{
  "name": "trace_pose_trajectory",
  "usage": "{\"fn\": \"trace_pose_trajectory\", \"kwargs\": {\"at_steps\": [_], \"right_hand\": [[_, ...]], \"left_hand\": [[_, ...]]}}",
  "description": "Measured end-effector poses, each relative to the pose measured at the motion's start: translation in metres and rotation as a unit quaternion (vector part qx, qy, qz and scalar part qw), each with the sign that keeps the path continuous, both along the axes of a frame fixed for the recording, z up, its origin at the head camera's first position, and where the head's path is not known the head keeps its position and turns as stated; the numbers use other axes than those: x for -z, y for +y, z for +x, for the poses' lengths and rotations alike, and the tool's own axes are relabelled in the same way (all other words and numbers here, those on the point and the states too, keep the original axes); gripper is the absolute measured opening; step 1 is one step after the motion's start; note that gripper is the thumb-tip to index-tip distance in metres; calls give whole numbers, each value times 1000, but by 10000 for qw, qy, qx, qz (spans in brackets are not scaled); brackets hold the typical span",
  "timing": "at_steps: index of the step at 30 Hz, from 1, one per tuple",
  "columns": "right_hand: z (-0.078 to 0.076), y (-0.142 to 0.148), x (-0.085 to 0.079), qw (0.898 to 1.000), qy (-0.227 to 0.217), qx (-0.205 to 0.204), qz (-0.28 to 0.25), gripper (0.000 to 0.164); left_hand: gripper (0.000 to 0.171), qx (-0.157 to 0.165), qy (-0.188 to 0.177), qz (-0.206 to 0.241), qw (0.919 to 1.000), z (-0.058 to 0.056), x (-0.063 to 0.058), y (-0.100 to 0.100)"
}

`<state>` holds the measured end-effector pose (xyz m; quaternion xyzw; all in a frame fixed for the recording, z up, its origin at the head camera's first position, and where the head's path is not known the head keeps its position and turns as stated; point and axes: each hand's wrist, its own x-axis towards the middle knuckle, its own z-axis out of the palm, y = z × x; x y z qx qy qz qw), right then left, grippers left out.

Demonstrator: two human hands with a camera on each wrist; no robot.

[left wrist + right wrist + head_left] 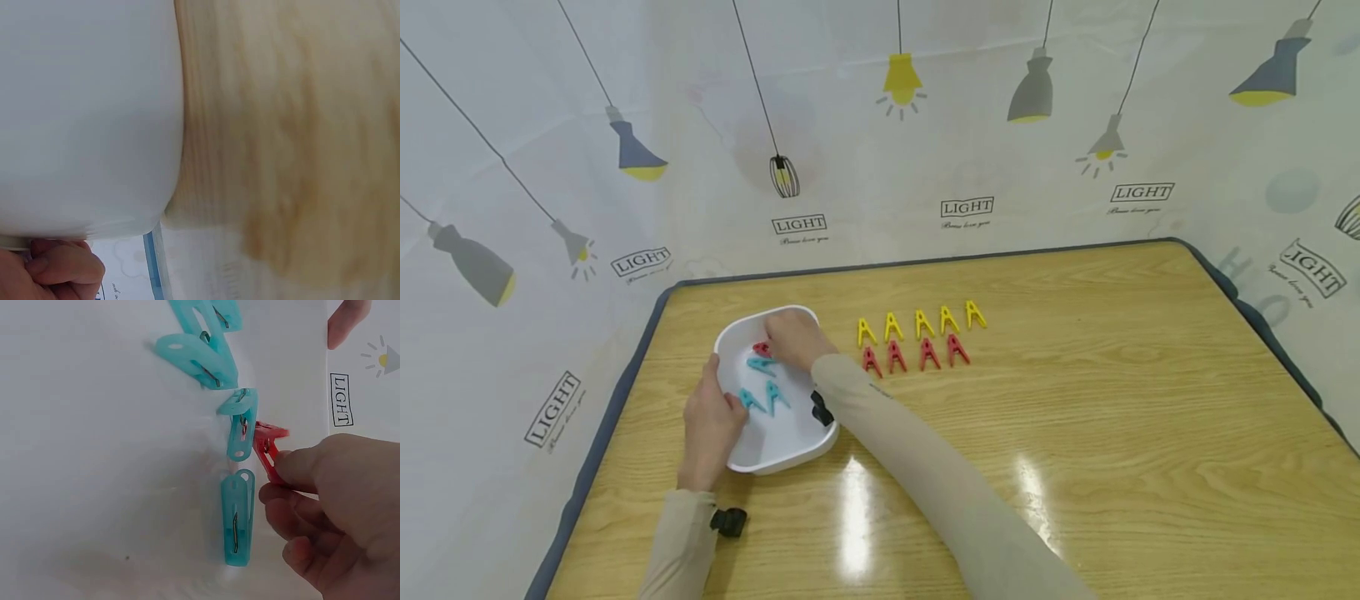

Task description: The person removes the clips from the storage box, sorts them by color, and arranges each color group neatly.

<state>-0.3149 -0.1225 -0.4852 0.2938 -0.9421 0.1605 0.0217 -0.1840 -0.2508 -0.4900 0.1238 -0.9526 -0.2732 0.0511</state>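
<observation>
A white plastic basin (778, 458) stands on the wooden table. My left hand (709, 429) grips its left wall, thumb over the rim. Inside the basin, my right hand (800, 337) pinches a red clothespin (265, 450) between thumb and fingers, close to the far wall. Several teal clothespins (237, 519) lie on the basin floor, some beside the red one. In the left wrist view, the basin's outer wall (87, 125) fills the left side, and curled fingers (65, 269) show at the lower left.
Right of the basin, several yellow clothespins (922, 323) lie in a row, with a row of several red clothespins (929, 354) in front of it. A dark edging (625, 367) borders the table (1112, 400). Beyond it hangs a lamp-printed white sheet (865, 150).
</observation>
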Motion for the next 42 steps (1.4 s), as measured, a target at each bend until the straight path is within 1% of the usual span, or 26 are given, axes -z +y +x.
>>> {"fn": "trace_pose_trajectory", "kwargs": {"at_steps": [4, 7, 9, 14, 17, 22, 25, 27, 32, 36, 42], "right_hand": [[0, 0, -1, 9999, -31, -3, 141, 10], [0, 1, -2, 9998, -197, 40, 70, 8], [1, 1, -3, 9995, -294, 64, -43, 8], [0, 1, -4, 9985, -367, 111, -385, 11], [1, 2, -4, 9971, -434, 168, -596, 12], [4, 3, -7, 9961, -491, 135, -721, 13], [7, 3, -12, 9964, -423, 98, -726, 14], [9, 4, -16, 9958, -462, 105, -787, 14], [15, 10, -27, 9913, -638, 142, -1144, 12], [18, 15, -37, 9877, -599, 125, -1442, 9], [23, 23, -49, 9842, -598, 128, -1659, 7]], "left_hand": [[73, -64, -92, 56, 9999, -1, 0, 1], [73, -75, -87, 67, 9999, -2, -1, 2], [73, -64, -62, 58, 9999, -2, -1, 2], [72, 6, -3, -8, 10000, -3, 0, 2], [72, 49, -28, -32, 10000, -3, 1, 2], [73, 106, -91, -83, 9999, -1, 2, 0], [72, 124, -41, -116, 9998, -1, 2, 0], [72, 131, -30, -118, 9998, -1, 1, -1], [71, 122, -48, -100, 9999, 0, 1, 0], [70, 111, 8, -96, 9999, 1, 1, 1], [70, 151, 100, -95, 9998, 1, 3, 0]]}}
